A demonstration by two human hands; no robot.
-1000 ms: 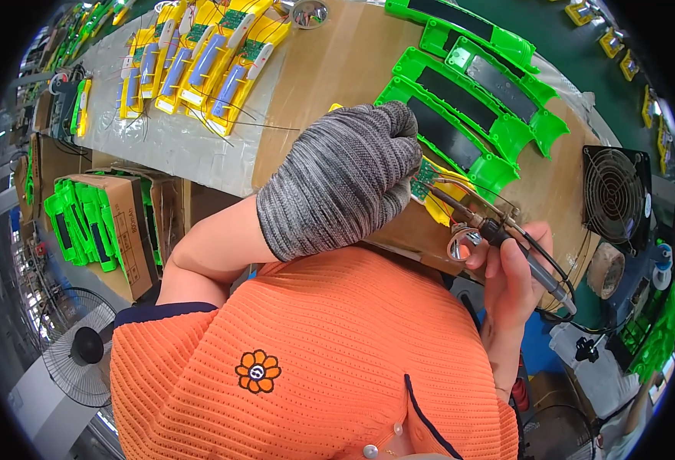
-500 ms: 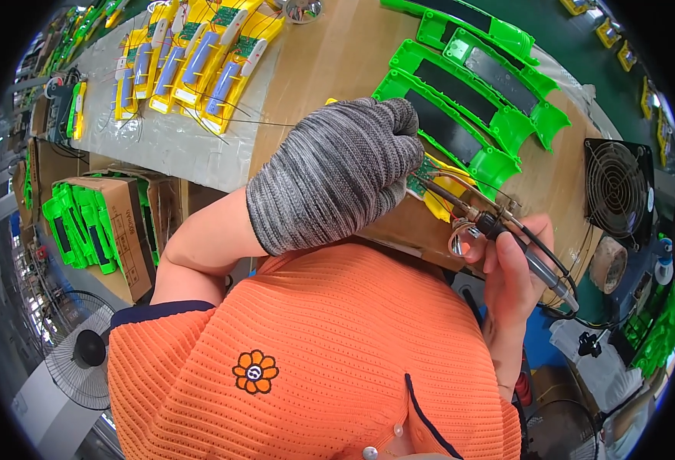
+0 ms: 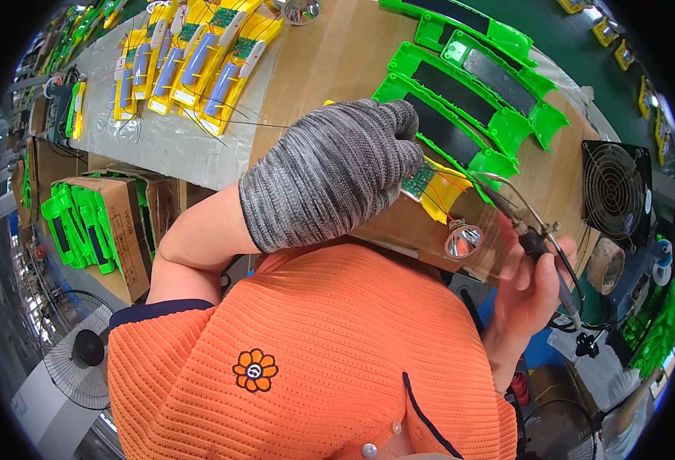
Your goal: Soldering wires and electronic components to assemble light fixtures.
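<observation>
My left hand [image 3: 330,172], in a grey knit glove, is closed over a yellow part with a small green circuit board [image 3: 429,188] and thin red wires at the near edge of the brown workbench [image 3: 322,69]. My bare right hand [image 3: 529,287] grips a black soldering iron [image 3: 533,241] like a pen, with its tip pointing toward the circuit board. A small silver reflector cup [image 3: 462,240] hangs from the wires just below the yellow part. My orange shirt fills the lower middle of the view.
Green plastic housings [image 3: 475,84] lie in a row behind my hands. Yellow assemblies with blue cells [image 3: 192,57] sit on a grey sheet at the left. A black fan [image 3: 615,198] stands at the right, a cardboard box of green housings [image 3: 84,226] and a floor fan [image 3: 77,349] below left.
My left hand with the yellow part has shifted slightly, and the soldering iron in my right hand has drawn back a little to the right, away from the board.
</observation>
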